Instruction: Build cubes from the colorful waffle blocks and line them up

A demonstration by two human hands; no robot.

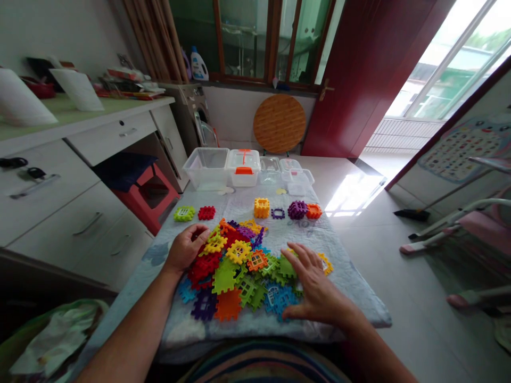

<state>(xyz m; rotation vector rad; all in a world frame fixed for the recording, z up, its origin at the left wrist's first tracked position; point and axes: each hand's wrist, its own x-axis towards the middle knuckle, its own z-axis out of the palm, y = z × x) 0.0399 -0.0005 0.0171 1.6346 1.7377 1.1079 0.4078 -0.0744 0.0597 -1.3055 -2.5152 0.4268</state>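
Left hand (186,247): at the left edge of the pile, fingers curled in against a yellow and a red tile; whether it grips one, I cannot tell.
Right hand (315,282): fingers spread flat, palm down on the right side of the pile, resting on green and blue tiles and clamped on nothing.
Hands together: well apart, one on each side of the pile.
Pile of interlocking plastic tiles (239,271): near middle of the worktop, between the hands; red, yellow, green, blue, orange and purple pieces lie overlapping.
Cloth (351,287): pale and quilted, covering the worktop under everything.
Green tile (184,213): lying alone, far left of the pile.
Red tile (206,213): just beside the green tile, on its right.
Yellow cube (262,207): built from tiles, standing beyond the pile near the middle.
Purple frame tile (278,213): flat, just right of the yellow cube.
Purple block (297,209): right of the frame tile, touching the orange piece (313,211).
Clear bin (205,167): far left end of the worktop.
Box with orange latch (244,167): just right of the clear bin.
Small clear containers (297,178): far right end, in the same row.
Round wooden board (279,123): leaning against the far wall.
Red stool (149,194): on the floor, left of the worktop.
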